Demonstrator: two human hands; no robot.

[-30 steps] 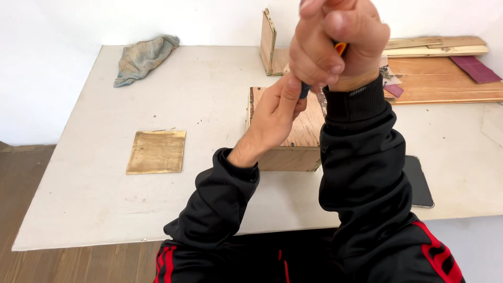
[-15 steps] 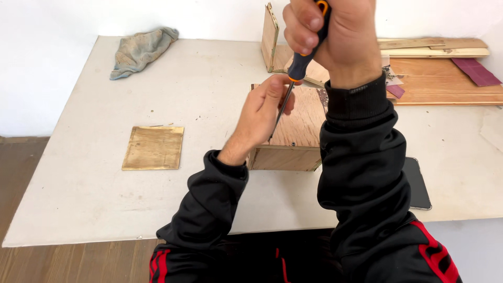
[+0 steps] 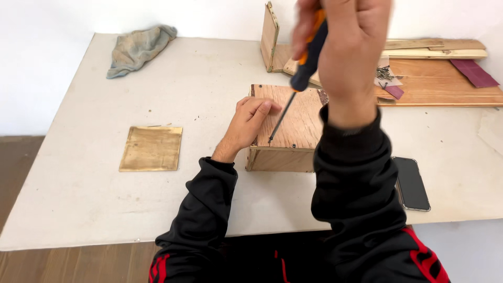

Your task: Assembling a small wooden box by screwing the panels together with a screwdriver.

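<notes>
Right hand [image 3: 348, 50] raised high, close to the lens, fingers wrapped tight round the orange-and-dark-blue handled screwdriver [image 3: 306, 60]; thin metal shaft slanting down-left, tip touching the top panel of the small plywood box [image 3: 293, 128] near its front-left corner. Left hand [image 3: 250, 123] lying on the box's left edge, fingers together and slightly curled, fingertips on the top panel just beside the screwdriver tip, palm down over the side; nothing gripped, just pressing on wood. Black sleeves with red stripes on both arms, right forearm covering the box's right part.

Box in the middle of the pale white table [image 3: 78, 194], front wall facing the camera, dark screw heads along the top's near edge.

Outward: flat square brass-coloured plate [image 3: 152, 148] left of the box, well apart from the left hand. Crumpled grey-blue cloth [image 3: 137, 48] at the far-left corner. Upright plywood panel [image 3: 269, 35] behind the box, standing on edge. Stack of long wooden boards [image 3: 445, 84] at far right, small pile of screws [image 3: 385, 73] on them, maroon rectangular pieces there too. Black smartphone [image 3: 411, 183], screen dark, lying flat near the table's front edge just right of the right sleeve. Wooden floor at bottom-left.
</notes>
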